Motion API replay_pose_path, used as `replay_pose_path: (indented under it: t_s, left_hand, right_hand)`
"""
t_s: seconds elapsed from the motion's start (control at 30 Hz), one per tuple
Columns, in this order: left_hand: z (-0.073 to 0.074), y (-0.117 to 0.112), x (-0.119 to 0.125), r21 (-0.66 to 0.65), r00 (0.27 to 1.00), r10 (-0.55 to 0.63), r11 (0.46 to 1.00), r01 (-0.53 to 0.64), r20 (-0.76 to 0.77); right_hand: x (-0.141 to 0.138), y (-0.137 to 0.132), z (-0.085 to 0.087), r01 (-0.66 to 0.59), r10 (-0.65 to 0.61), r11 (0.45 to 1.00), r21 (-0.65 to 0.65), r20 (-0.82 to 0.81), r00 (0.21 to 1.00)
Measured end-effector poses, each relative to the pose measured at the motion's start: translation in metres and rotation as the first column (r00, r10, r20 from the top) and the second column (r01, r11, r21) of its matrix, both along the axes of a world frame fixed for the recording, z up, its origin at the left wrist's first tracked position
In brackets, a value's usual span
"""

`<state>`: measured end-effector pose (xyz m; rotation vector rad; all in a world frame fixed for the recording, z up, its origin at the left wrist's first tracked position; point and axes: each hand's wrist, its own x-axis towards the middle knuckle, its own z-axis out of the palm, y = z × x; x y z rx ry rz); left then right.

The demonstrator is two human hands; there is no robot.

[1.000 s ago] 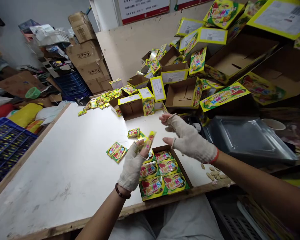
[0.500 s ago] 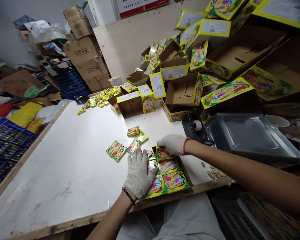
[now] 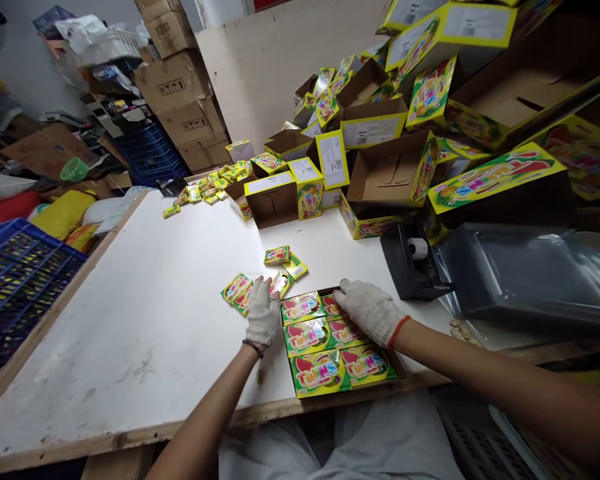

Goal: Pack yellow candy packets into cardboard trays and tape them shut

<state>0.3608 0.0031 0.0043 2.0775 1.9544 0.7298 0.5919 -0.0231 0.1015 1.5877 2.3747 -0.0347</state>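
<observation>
My left hand [image 3: 264, 315], in a white knit glove with bare fingertips, reaches over loose small packs with its fingers apart. The fingertips are at a pack [image 3: 281, 285] and partly cover another pack [image 3: 237, 285]. My right hand [image 3: 373, 312], also gloved, rests with its fingers extended over the packs at the far right of an open display box [image 3: 399, 365]. Inside that box, green and yellow "TWINS" packs [image 3: 307, 335] lie face up in two columns. Just beyond the left hand are a pack [image 3: 277, 255] and a tilted yellow pack [image 3: 296, 267].
Empty display boxes [image 3: 387, 170] are heaped at the back right. A black tape dispenser [image 3: 413, 263] and clear plastic sheets [image 3: 520, 267] sit right of my right hand. Small packs [image 3: 215, 183] lie in a pile at the back. A blue crate [image 3: 25, 287] stands left of the table [image 3: 130, 320].
My left hand has moved off the box's packs, up and left to the loose ones. My right hand has come slightly nearer over the box. The view has shifted a little.
</observation>
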Motion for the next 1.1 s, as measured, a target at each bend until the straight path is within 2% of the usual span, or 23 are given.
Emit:
replay_pose_path:
  t_s: [0.07,0.17,0.27,0.37,0.43,0.47,0.5,0.57,0.6,0.63,0.67,0.73,0.8,0.87,0.9,1.0,1.07,1.1]
  left_hand:
    - [0.005,0.022,-0.003,-0.087,0.981,-0.097,0.993,0.083,-0.166]
    - [0.01,0.037,-0.004,-0.102,0.965,-0.146,0.987,0.126,-0.217]
    - [0.011,0.037,-0.01,-0.067,0.965,-0.103,0.994,0.089,-0.241]
    - [0.019,0.029,-0.02,0.072,0.987,-0.022,0.997,0.034,-0.158]
    - [0.032,0.019,-0.02,0.221,0.996,-0.053,0.973,0.068,-0.074]
    - [0.04,0.012,-0.016,0.303,0.991,-0.118,0.944,0.13,-0.058]
    - [0.048,0.004,-0.008,0.373,0.976,-0.206,0.902,0.218,-0.073]
    - [0.065,-0.016,0.013,0.449,0.91,-0.387,0.793,0.412,-0.152]
    - [0.072,-0.027,0.026,0.457,0.866,-0.465,0.74,0.493,-0.183]
    - [0.077,-0.037,0.038,0.445,0.83,-0.524,0.707,0.549,-0.192]
    - [0.082,-0.048,0.048,0.426,0.805,-0.566,0.693,0.581,-0.177]
    - [0.083,-0.064,0.059,0.384,0.786,-0.61,0.704,0.597,-0.104]
    - [0.076,-0.073,0.055,0.353,0.814,-0.58,0.759,0.547,-0.015]
    - [0.06,-0.07,0.037,0.341,0.877,-0.477,0.835,0.432,0.055]
    - [0.051,-0.064,0.024,0.335,0.913,-0.399,0.874,0.353,0.079]
    - [0.025,-0.037,-0.023,0.236,0.995,-0.101,0.967,0.093,0.025]
    - [0.014,-0.017,-0.053,0.125,0.993,0.051,0.991,-0.038,-0.102]
    - [0.011,-0.008,-0.065,0.082,0.984,0.087,0.994,-0.075,-0.158]
  right_hand:
    - [-0.002,-0.002,-0.011,0.027,-0.028,1.0,-0.011,-0.017,0.999]
    - [-0.01,-0.006,-0.023,0.063,-0.063,0.998,0.006,-0.012,0.998]
    - [-0.015,-0.01,-0.03,0.084,-0.084,0.996,-0.02,-0.014,0.996]
    - [-0.011,-0.009,-0.027,0.083,-0.085,0.995,-0.055,-0.031,0.996]
    - [-0.003,-0.003,-0.019,0.067,-0.08,0.994,-0.09,-0.155,0.985]
    - [0.002,0.001,-0.012,0.075,-0.094,0.994,-0.081,-0.275,0.957]
    - [0.007,0.004,-0.004,0.093,-0.109,0.994,-0.057,-0.422,0.9]
    - [0.017,0.006,0.018,0.126,-0.103,0.992,-0.016,-0.68,0.726]
    - [0.021,0.004,0.029,0.11,-0.082,0.994,-0.011,-0.744,0.663]
    - [0.026,0.001,0.04,0.056,-0.061,0.998,-0.033,-0.767,0.638]
    - [0.03,-0.002,0.049,-0.003,-0.059,0.997,-0.08,-0.754,0.654]
    - [0.039,-0.012,0.058,-0.028,-0.114,0.976,-0.215,-0.622,0.775]
    - [0.046,-0.024,0.055,0.062,-0.211,0.942,-0.328,-0.439,0.873]
    - [0.048,-0.037,0.04,0.135,-0.269,0.921,-0.364,-0.349,0.898]
    - [0.047,-0.044,0.031,0.134,-0.259,0.928,-0.347,-0.346,0.902]
    - [0.038,-0.062,0.004,0.061,-0.117,0.984,-0.166,-0.356,0.927]
    - [0.034,-0.07,-0.012,-0.003,-0.007,1.0,-0.026,-0.371,0.929]
    - [0.034,-0.072,-0.019,-0.037,0.044,0.999,0.026,-0.395,0.918]
